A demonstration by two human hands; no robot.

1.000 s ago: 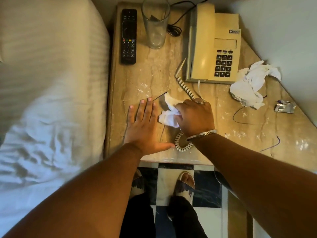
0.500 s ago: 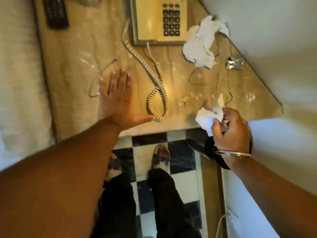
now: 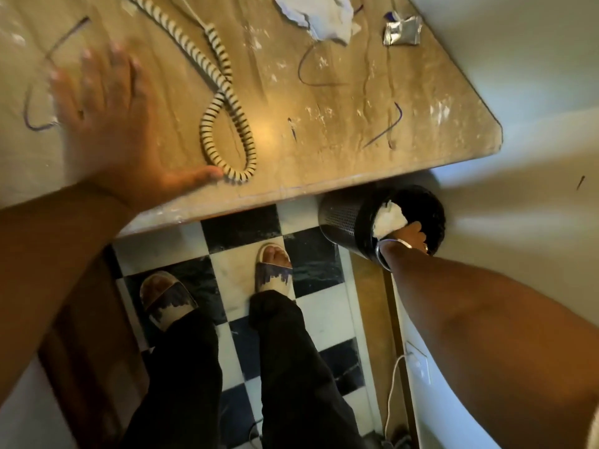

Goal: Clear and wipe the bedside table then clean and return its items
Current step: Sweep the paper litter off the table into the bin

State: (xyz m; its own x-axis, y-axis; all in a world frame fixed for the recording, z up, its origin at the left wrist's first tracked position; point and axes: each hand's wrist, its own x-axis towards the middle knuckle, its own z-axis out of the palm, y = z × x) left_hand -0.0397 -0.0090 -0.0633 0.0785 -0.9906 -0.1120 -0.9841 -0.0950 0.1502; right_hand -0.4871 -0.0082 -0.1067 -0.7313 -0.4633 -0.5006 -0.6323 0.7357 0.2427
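Resting flat with fingers spread, left hand presses the table; right hand grips crumpled tissue inside bin.

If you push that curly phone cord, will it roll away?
Probably not. The curly phone cord lies slack in a loop on the table, so it likely flops and bends rather than rolls. It also looks light and springy.

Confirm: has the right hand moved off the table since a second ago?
Yes. The right hand, gripping the tissue, went right and down, past the table edge, into the bin.
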